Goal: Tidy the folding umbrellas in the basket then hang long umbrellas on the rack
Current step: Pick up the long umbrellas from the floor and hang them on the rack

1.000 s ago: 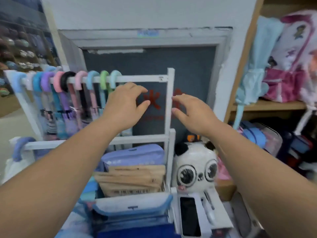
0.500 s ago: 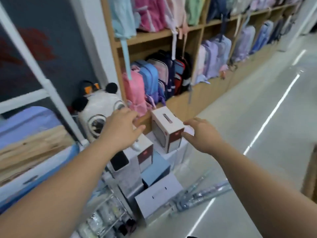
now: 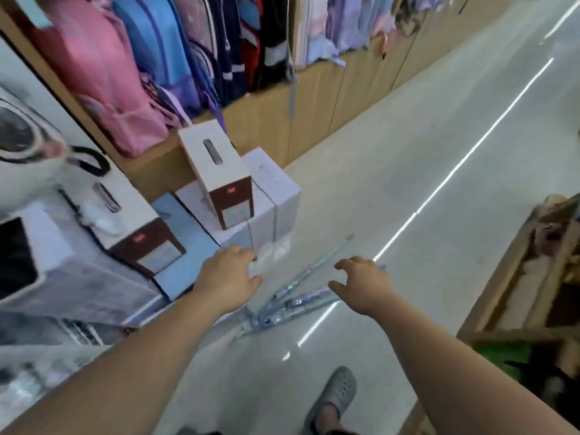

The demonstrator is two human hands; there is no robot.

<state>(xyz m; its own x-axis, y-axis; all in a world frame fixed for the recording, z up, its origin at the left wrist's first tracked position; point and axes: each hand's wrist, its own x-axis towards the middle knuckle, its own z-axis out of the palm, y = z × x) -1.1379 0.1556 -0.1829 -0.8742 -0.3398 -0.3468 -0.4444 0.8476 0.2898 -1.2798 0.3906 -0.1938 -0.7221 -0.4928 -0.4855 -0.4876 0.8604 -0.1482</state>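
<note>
Where stacked boxes (image 3: 270,196) crowd the left, long umbrellas (image 3: 299,298) are seen lying on the floor (image 3: 408,183). Left hand (image 3: 229,277) and right hand (image 3: 364,284) are held over them, fingers loosely spread, nothing gripped.

Two hands (image 3: 226,277) (image 3: 364,284), two brown-and-white boxes (image 3: 216,171) (image 3: 131,221), one grey shoe (image 3: 337,390), and probably three umbrellas (image 3: 301,301), somewhat blurred

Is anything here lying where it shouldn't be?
Yes. A few long umbrellas in clear wrap lie splayed on the floor beside the stacked white boxes, instead of hanging up. The left hand and right hand reach over them, holding nothing.
</note>
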